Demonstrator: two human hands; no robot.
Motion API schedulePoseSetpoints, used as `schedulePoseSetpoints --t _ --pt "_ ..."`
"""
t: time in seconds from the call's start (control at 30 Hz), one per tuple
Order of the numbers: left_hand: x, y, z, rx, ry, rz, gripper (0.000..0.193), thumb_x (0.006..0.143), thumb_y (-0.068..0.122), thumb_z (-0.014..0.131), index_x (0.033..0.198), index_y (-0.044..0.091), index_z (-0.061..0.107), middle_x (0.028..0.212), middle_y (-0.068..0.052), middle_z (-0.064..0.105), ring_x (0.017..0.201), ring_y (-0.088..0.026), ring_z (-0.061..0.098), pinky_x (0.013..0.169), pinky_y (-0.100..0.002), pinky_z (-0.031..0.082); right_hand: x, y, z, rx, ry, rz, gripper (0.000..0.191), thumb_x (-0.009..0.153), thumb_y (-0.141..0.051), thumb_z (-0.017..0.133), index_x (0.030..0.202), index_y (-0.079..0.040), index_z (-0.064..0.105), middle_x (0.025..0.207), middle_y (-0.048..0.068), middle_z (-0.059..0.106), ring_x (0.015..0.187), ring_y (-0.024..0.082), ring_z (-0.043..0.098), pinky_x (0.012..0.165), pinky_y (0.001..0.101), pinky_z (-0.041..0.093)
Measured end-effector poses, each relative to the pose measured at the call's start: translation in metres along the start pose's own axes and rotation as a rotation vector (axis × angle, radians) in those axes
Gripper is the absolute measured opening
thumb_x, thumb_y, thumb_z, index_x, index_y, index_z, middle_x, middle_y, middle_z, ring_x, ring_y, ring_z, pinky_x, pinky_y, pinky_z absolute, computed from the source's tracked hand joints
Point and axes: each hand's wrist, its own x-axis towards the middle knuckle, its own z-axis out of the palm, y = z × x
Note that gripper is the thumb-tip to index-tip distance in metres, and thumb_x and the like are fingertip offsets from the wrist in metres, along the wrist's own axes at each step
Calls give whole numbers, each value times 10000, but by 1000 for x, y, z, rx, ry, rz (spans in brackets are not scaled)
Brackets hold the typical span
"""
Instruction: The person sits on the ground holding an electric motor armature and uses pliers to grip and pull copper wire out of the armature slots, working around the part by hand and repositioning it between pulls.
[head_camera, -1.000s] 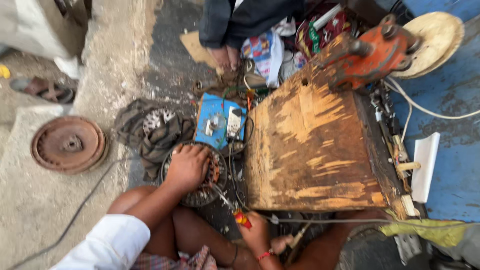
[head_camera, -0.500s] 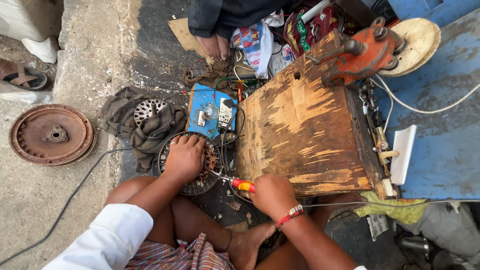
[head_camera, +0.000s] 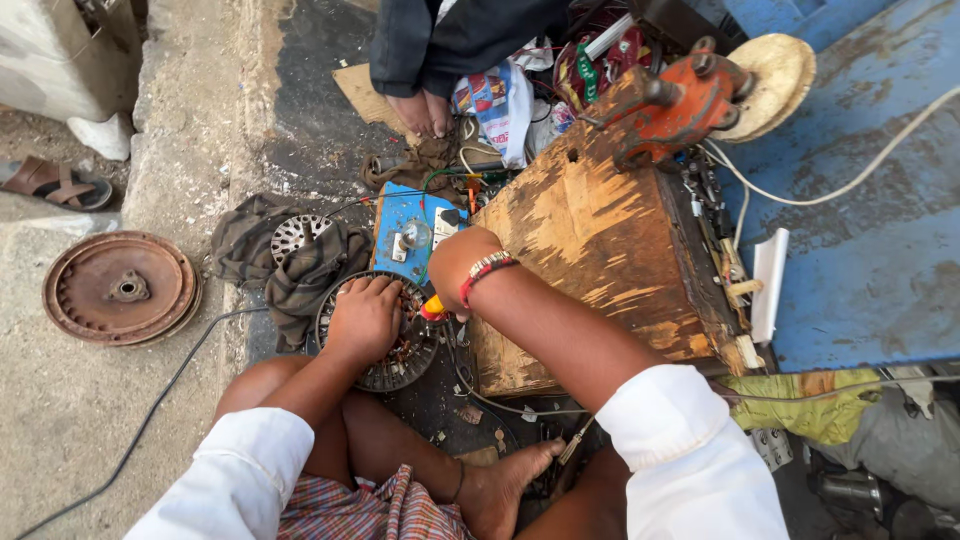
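A round motor stator (head_camera: 392, 355) with copper windings lies on the ground between my knees. My left hand (head_camera: 364, 318) rests flat on top of it, fingers curled over the windings. My right hand (head_camera: 458, 268) is shut on a tool with a red and yellow handle (head_camera: 433, 307), held at the stator's right edge; the tool's tip is hidden. A red and white bracelet sits on my right wrist. Just beyond the stator lies a blue board (head_camera: 408, 233) with a dial and switches.
A worn wooden box (head_camera: 600, 250) with an orange vice (head_camera: 680, 100) stands at the right. A rusty disc (head_camera: 120, 288) lies at the left beside a grey cloth (head_camera: 290, 265). Another person's bare feet (head_camera: 424, 112) stand at the top. Cables and small tools litter the ground.
My right hand has come up from near my lap with the red and yellow tool to the stator's right edge. My left hand stays on the stator.
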Motion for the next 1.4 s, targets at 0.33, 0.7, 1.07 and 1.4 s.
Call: schedulePoseSetpoints --t 0.33,0.7,1.07,1.4 --pt "-1 -4 16 -14 99 34 346 935 196 590 1233 47 685 1230 -124 692 1110 -345 631 1018 -490 470 -48 -33 231 607 650 311 256 769 -330 768 735 -82 717 776 156 707 733 380 698 635 510 541" --pt "2 -7 22 75 86 38 458 778 199 644 1213 66 694 1188 -162 673 1115 -384 588 987 -495 443 16 -124 295 1168 1005 406 308 760 -267 848 711 -36 651 755 195 662 706 393 665 610 463 522" --pt "8 -5 27 -12 -1 25 385 850 203 614 1209 84 685 1207 -122 677 1165 -354 588 1109 -582 353 26 -139 286 1425 1079 361 325 793 -182 862 744 -15 587 742 188 603 658 397 578 602 453 501" --pt "2 -6 24 52 72 73 411 855 211 614 1236 74 683 1245 -102 680 1153 -327 601 1110 -589 356 -57 -66 233 765 510 433 227 832 -329 749 769 -112 729 795 156 721 747 376 711 645 510 541"
